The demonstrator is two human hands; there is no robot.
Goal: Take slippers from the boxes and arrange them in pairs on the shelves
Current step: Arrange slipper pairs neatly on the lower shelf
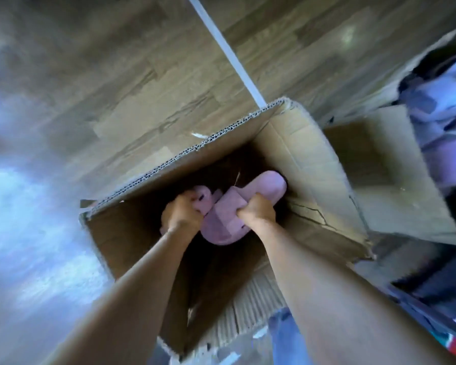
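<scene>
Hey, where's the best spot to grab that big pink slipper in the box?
Grip the pink slipper by its side edge at mid-length, reaching down into the open cardboard box: high walls block other sides, and the right hand grips there.

**A stockroom or shop, by the look of the cartons**

We see an open brown corrugated cardboard box (195,151) on a grey-brown wood-plank floor (142,75), with pink plush slippers (248,201) inside. Toward the floor's right edge, a second open cardboard box (379,159) sits beside a blurred heap of lilac and pale-blue slippers (442,106). Footwear in bulk suggests shop stock, though we cannot rule out a home.
</scene>
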